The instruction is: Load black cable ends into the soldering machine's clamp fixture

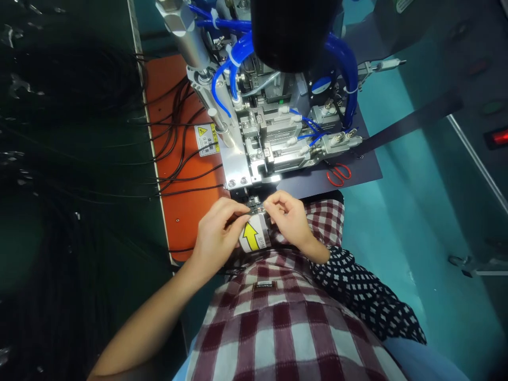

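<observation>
My left hand (pixel 216 228) is closed in a pinch, thumb and forefinger meeting at a small metal fixture (pixel 255 202) on the front of the machine. What lies between those fingertips is too small to make out. On the other side of the fixture, my right hand (pixel 290 218) also pinches, its fingers curled beside the metal parts; anything it grips is hidden. Just below the fingertips is a white label with a yellow arrow (pixel 251 236). The machine (pixel 273 132), with metal cylinders and blue air tubes (pixel 242 50), stands directly beyond both hands.
Several thin black cables (pixel 174 124) cross the orange plate (pixel 178 222) from the dark surface at left. A warning label (pixel 207 140) is stuck beside the machine. Red-handled scissors (pixel 339 174) lie on the grey base plate (pixel 367 172) at right. A black cylinder (pixel 296 32) overhangs the top.
</observation>
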